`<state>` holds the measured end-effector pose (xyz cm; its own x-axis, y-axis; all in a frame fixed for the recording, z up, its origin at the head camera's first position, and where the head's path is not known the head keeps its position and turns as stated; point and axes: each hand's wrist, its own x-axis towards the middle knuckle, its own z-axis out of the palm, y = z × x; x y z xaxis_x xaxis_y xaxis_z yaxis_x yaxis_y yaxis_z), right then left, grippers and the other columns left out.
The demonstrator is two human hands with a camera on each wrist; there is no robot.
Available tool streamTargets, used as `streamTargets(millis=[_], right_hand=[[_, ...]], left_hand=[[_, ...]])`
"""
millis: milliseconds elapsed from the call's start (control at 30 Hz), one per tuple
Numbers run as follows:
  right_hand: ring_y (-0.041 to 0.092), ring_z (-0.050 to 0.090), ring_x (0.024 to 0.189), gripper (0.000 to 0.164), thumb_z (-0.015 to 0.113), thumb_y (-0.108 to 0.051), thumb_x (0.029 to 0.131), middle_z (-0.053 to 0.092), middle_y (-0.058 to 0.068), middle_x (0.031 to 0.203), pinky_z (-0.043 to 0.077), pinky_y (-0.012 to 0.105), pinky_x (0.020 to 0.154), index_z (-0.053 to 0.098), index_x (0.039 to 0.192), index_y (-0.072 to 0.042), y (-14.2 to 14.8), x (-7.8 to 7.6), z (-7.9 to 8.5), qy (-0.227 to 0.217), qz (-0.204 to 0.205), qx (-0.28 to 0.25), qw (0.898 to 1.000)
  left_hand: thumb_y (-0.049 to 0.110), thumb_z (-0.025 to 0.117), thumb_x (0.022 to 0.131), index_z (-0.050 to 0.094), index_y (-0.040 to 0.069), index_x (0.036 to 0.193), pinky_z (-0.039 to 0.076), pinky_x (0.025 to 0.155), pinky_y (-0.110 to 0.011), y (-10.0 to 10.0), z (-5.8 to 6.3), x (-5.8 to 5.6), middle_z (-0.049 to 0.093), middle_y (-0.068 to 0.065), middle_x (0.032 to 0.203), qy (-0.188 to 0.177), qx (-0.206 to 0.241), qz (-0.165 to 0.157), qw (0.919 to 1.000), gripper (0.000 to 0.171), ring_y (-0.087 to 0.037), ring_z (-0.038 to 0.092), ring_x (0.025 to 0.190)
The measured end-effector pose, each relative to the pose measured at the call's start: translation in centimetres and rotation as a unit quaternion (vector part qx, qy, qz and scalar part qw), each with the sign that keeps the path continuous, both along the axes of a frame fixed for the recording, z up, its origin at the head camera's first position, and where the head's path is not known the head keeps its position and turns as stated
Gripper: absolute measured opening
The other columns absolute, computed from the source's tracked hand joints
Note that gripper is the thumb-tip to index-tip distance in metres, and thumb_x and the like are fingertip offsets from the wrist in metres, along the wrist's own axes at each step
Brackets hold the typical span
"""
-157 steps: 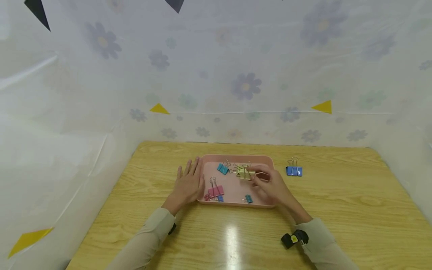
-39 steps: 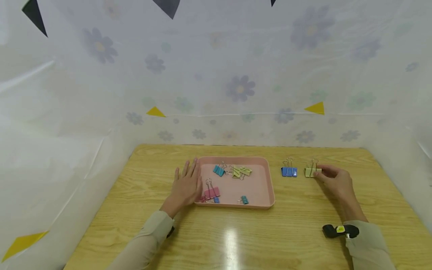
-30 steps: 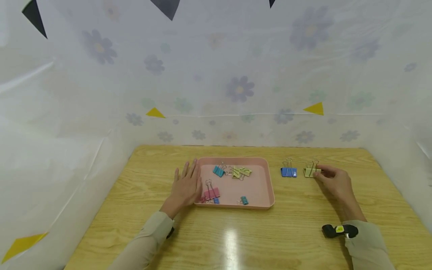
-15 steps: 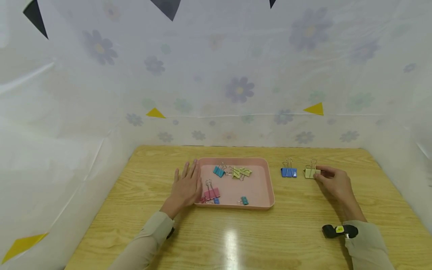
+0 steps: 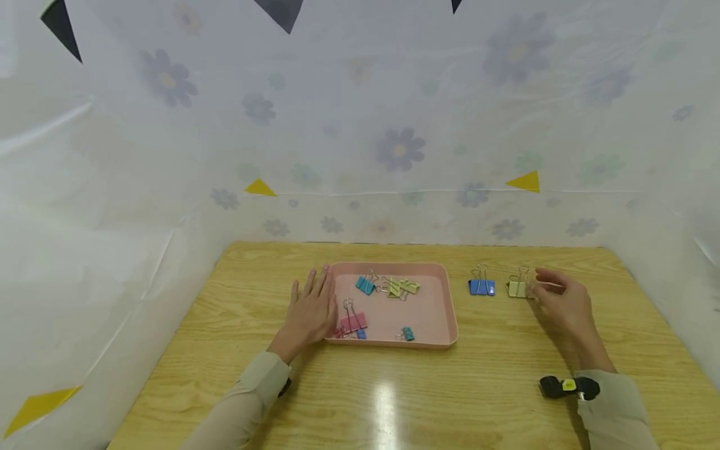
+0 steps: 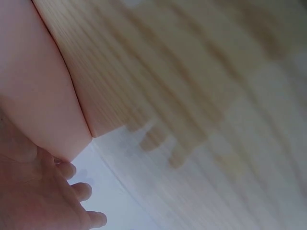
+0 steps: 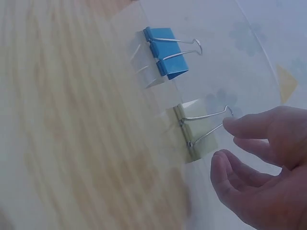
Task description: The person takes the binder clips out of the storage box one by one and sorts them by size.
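Note:
On the table right of the tray, a yellow binder clip (image 5: 516, 289) (image 7: 206, 139) stands with its wire handles up. Just right of it is my right hand (image 5: 565, 306) (image 7: 268, 177), thumb and fingers parted and nothing held between them. A blue binder clip (image 5: 482, 287) (image 7: 168, 55) stands to the left of the yellow one. My left hand (image 5: 308, 315) (image 6: 33, 191) rests, fingers straight, along the left side of the pink tray (image 5: 430, 319) (image 6: 43, 91). Inside lie yellow clips (image 5: 400, 287), a teal clip (image 5: 365, 285) and a pink clip (image 5: 354, 322).
Near the tray's front wall are a small teal clip (image 5: 408, 334), a small blue clip (image 5: 361, 334) and small pink pieces (image 5: 339, 333). The wooden table (image 5: 315, 394) backs onto flower-patterned sheeting (image 5: 349, 125). Black cameras are strapped to the wrists.
My right hand took the yellow binder clip from the tray, set it right of the blue one, and in the last half second let go, drawing slightly right. My left hand stays at the tray.

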<state>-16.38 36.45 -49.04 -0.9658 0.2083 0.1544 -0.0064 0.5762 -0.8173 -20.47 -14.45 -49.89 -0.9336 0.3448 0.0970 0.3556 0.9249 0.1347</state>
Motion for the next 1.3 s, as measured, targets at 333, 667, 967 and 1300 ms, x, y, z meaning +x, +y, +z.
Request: streamTargets(millis=[333, 667, 967, 1300], right_hand=[[-0.006, 0.059, 0.098, 0.043, 0.068, -0.017, 0.100, 0.063, -0.009, 0.122, 0.050, 0.008, 0.074, 0.060, 0.138, 0.001, -0.7, 0.2, 1.0, 0.076, 0.028, -0.037, 0.996], [0.000, 0.062, 0.103, 0.038, 0.069, -0.006, 0.098, 0.065, -0.004, 0.124, 0.051, 0.010, 0.081, 0.062, 0.135, 0.001, -3.2, 0.2, 1.9, 0.128, 0.088, -0.049, 0.987], [0.003, 0.063, 0.105, 0.037, 0.067, -0.009, 0.100, 0.065, -0.001, 0.128, 0.055, 0.016, 0.079, 0.061, 0.135, 0.001, -5.9, 0.5, 2.6, 0.114, 0.127, -0.071, 0.983], [0.006, 0.065, 0.106, 0.036, 0.067, -0.002, 0.099, 0.067, -0.006, 0.121, 0.055, 0.018, 0.085, 0.061, 0.133, 0.006, -8.5, 0.4, 2.3, 0.114, 0.185, -0.097, 0.971]], left_hand=[[0.030, 0.031, 0.111, 0.017, 0.005, 0.165, 0.012, 0.121, -0.065, 0.7, 1.2, 0.6, 0.014, -0.010, 0.171, -0.011, -0.014, 0.011, 0.9998, 0.061, -0.036, 0.014, 0.156], [0.030, 0.030, 0.110, 0.017, 0.004, 0.164, 0.009, 0.121, -0.066, 0.9, 0.9, 0.3, 0.015, -0.011, 0.171, -0.007, -0.004, 0.007, 0.9999, 0.062, -0.037, 0.014, 0.156], [0.029, 0.029, 0.111, 0.013, 0.005, 0.165, 0.011, 0.121, -0.064, 1.2, 1.0, 0.1, 0.011, -0.009, 0.171, -0.017, -0.012, 0.011, 0.9997, 0.061, -0.035, 0.011, 0.157], [0.029, 0.027, 0.110, 0.013, 0.005, 0.165, 0.010, 0.121, -0.064, 1.4, 0.8, 0.1, 0.011, -0.009, 0.172, -0.020, -0.005, 0.010, 0.9997, 0.061, -0.036, 0.011, 0.157]])
